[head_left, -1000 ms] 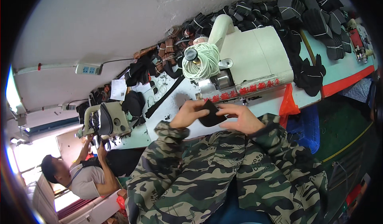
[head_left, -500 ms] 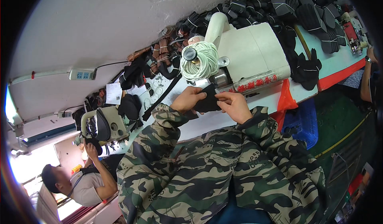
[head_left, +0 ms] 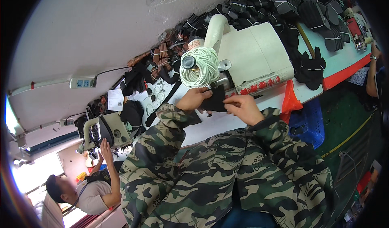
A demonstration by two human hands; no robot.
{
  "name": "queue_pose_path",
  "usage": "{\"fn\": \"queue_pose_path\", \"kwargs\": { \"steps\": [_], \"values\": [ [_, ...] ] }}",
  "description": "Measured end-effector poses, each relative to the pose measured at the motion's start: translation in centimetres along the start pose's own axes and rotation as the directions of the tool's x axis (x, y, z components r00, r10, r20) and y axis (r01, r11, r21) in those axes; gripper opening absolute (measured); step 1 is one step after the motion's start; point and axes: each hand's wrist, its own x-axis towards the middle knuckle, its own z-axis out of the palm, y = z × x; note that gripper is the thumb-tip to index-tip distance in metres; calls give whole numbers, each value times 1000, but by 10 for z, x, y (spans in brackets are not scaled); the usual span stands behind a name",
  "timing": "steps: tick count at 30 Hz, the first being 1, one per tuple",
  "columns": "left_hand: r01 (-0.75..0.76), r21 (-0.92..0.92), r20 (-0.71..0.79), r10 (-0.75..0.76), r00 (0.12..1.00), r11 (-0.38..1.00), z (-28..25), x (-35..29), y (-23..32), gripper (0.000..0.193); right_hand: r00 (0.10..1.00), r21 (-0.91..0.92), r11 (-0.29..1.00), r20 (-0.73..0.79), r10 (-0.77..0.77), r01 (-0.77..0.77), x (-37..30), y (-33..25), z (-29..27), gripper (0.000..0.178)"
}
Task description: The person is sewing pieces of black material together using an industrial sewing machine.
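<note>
Between my hands is a small black fabric piece [head_left: 215,100], held in front of a cream machine [head_left: 255,51]. My left hand [head_left: 193,100] pinches its left side, thumb on top. My right hand [head_left: 244,108] grips its right edge between thumb and fingertips. Just beyond the piece, the machine's metal cylinder [head_left: 224,82] shows in part. A coil of pale green cord [head_left: 201,67] with a black knob hangs at the machine's near left end. Whatever lies under the fabric is hidden.
Bundled dark pieces [head_left: 285,3] are heaped along the wall behind the machine. A red plastic sheet [head_left: 288,102] hangs off the table edge above a blue crate [head_left: 306,124]. At left, a co-worker [head_left: 91,193] sits by another machine [head_left: 117,128]; another person's arm [head_left: 371,76] shows far right.
My hands and the black fabric piece have shifted slightly; its face is turned differently and hides more of the cylinder's near end. The co-worker at left has moved their hands.
</note>
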Motion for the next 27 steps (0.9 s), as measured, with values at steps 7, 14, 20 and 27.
{"fn": "queue_pose_path", "kwargs": {
  "steps": [7,14,20,27],
  "values": [
    [-229,-310,-256,151,955,923,24,23,-33,21,997,-38,996,8,80,-80,-17,9,-43,23],
    [51,-43,-63,-53,997,998,-1,14,10,24,932,494,790,198,305,-363,-7,30,-17,39],
    [41,69,8,-41,999,997,-2,1,10,24,877,-227,933,-336,-344,279,-5,5,-20,18],
    [-267,77,-222,278,935,960,11,-26,-33,20,626,-956,237,-79,-776,174,8,-4,-86,30]
  ]
}}
